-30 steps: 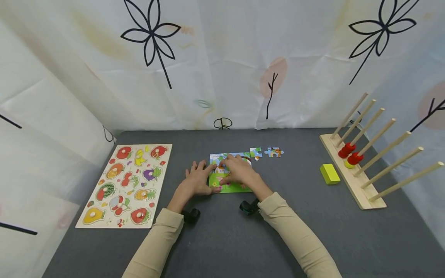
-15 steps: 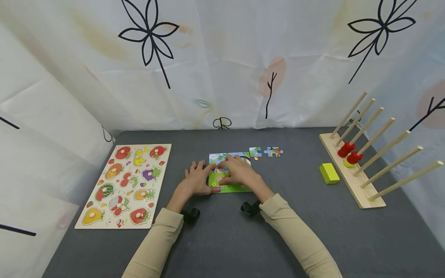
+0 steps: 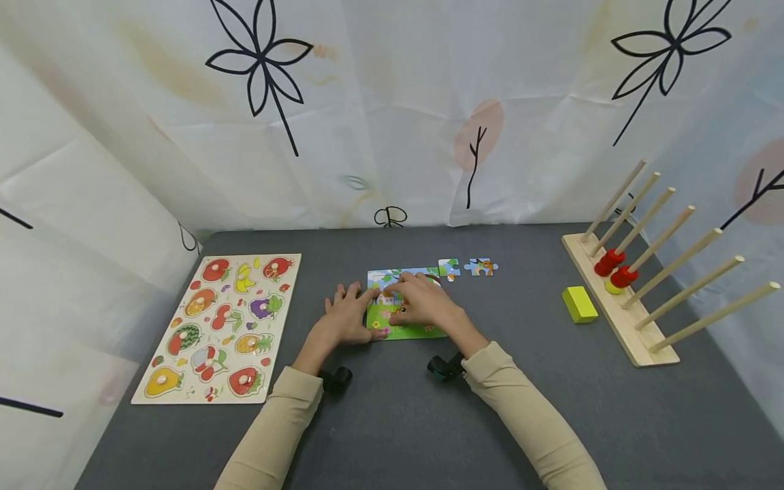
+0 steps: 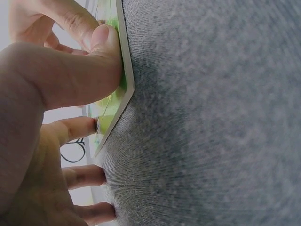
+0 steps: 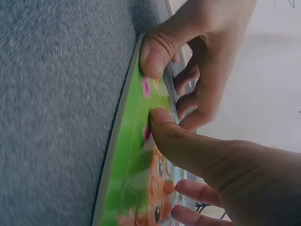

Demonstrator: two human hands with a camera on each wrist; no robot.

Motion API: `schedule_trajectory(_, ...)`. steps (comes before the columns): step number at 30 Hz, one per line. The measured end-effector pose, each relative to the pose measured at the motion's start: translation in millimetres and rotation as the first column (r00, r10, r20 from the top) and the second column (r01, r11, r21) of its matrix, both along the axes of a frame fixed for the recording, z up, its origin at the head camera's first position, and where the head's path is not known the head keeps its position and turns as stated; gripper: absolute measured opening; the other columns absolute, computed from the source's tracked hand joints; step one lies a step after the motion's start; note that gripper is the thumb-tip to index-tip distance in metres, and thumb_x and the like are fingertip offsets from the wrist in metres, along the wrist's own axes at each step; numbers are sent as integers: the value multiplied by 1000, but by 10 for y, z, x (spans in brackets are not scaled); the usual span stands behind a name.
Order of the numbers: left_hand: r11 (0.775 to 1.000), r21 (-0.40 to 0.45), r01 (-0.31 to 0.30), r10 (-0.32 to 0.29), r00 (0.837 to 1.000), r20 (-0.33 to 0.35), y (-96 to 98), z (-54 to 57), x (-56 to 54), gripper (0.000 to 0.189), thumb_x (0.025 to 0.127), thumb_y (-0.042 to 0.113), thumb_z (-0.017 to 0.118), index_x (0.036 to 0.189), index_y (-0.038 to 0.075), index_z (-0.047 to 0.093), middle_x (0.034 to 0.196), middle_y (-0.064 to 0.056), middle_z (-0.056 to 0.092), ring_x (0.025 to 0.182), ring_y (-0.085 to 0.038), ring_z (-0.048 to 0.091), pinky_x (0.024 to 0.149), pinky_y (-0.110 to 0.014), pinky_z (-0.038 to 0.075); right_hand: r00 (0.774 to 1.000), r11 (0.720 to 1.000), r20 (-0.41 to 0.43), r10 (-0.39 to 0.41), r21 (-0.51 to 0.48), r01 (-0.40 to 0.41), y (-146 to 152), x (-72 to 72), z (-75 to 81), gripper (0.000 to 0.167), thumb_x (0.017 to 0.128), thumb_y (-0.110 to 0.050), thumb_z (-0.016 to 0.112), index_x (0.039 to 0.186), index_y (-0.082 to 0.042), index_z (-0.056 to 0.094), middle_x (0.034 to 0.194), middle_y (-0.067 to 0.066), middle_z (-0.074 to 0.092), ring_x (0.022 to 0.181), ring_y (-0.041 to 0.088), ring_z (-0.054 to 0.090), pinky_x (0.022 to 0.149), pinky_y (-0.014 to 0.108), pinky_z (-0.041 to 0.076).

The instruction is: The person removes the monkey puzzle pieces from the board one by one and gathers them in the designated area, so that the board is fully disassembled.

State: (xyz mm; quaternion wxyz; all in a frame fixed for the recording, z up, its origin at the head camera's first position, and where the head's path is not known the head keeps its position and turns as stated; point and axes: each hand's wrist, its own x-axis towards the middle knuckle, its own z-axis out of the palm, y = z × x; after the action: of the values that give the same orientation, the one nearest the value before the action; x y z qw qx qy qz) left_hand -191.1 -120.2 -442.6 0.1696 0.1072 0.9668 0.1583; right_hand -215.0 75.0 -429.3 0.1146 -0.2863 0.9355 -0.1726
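Note:
A small jigsaw puzzle in a flat tray (image 3: 418,332), with a green field and orange animal faces, lies in the middle of the grey table. My left hand (image 3: 348,316) rests at its left side. In the left wrist view the thumb (image 4: 106,56) presses the front corner, one finger touches the picture, and two others stand on the table. Over the puzzle's centre, my right hand (image 3: 429,303) has its thumb (image 5: 162,120) and fingertips on the picture. The right hand hides much of the middle. Two loose puzzle pieces, one blue-green (image 3: 449,266) and one with an orange animal (image 3: 482,267), lie behind it.
A fruit puzzle board (image 3: 165,400) lies on the left of the table. To the right stands a wooden peg base (image 3: 633,337) with tall rods and a few red (image 3: 609,263) and yellow rings. A yellow block (image 3: 579,304) sits beside it. Printed curtains (image 3: 392,136) hang behind.
My right hand has shifted very slightly to the right, with its thumb a little further right on the picture. The left hand stays in place.

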Motion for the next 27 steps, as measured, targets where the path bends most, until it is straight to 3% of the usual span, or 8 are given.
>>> schedule_trajectory(6,1000,-3,0,0,1000,2,-14,19,-1,86,86,53,77,157,22,40,165,-25,26,152,-60,14,116,-79,19,1000,1000,8,-7,-9,7,43,-18,15,62,89,-39,80,144,-18,61,137,9,60,111,28,56,96,46,50)
schedule_trajectory(12,1000,-8,6,-6,1000,-16,-17,8,1,93,86,54,77,160,17,34,163,-24,30,152,-60,16,116,-79,20,1000,999,-15,23,35,-22,-28,-28,17,56,93,-43,74,142,-18,63,131,12,59,106,29,54,90,45,49)
schedule_trajectory(16,1000,-11,15,-15,1000,-11,-3,-13,-2,96,87,54,76,161,15,30,163,-23,30,152,-59,16,116,-79,20,1000,999,20,-3,48,2,-67,-20,2,53,94,-40,74,140,-16,64,129,12,57,103,27,51,89,43,48)
schedule_trajectory(24,1000,-17,8,-8,1000,-3,3,-11,-5,98,87,53,77,162,13,29,164,-23,29,153,-59,16,117,-78,19,997,999,68,-39,6,39,-100,-17,13,51,94,-35,75,139,-15,61,135,12,54,114,29,56,92,46,53)
schedule_trajectory(27,1000,-20,11,-11,1000,-7,-1,-18,-10,98,87,53,77,162,12,29,163,-24,29,152,-59,16,116,-78,20,997,999,68,-38,-20,39,-99,-18,16,51,93,-32,77,138,-14,63,132,12,55,107,27,58,88,42,53)
